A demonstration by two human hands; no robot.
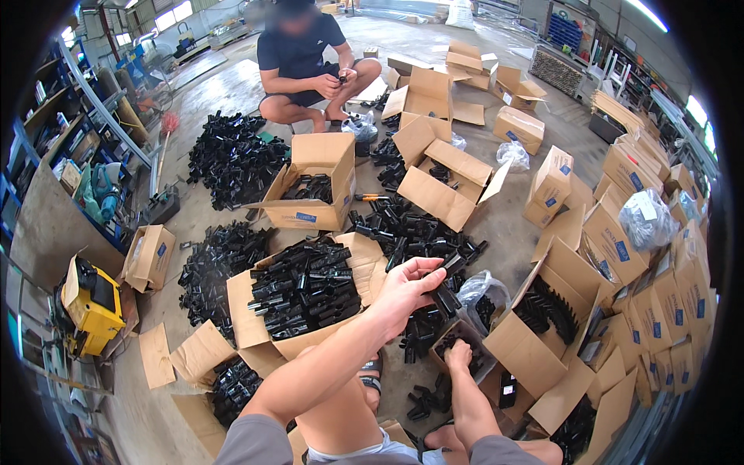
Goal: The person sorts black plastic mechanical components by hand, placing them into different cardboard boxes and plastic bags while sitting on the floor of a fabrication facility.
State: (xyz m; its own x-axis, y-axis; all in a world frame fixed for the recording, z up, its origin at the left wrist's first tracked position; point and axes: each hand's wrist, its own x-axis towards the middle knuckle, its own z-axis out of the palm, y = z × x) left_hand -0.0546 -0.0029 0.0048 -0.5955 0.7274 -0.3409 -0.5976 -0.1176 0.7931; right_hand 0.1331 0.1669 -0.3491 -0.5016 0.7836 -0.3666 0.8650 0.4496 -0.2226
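My left hand [408,294] is closed on a black tubular part [445,301], held up over a heap of similar black parts [403,232]. Lower and to the right, my right hand [459,355] reaches into a small open carton [443,345] of small dark pieces. Its fingers are curled down, and whatever they grip is too small to make out. Beside that carton sits a clear plastic bag [487,291] with dark pieces inside. A large open carton [246,310] packed with black parts stands in front of my left forearm.
Another person [304,70] squats across from me, handling a small dark part. More black parts lie heaped [232,159] on the floor at left. An open carton [535,353] of black parts stands at right, by stacked cartons [659,310]. A phone [508,390] lies near my right forearm.
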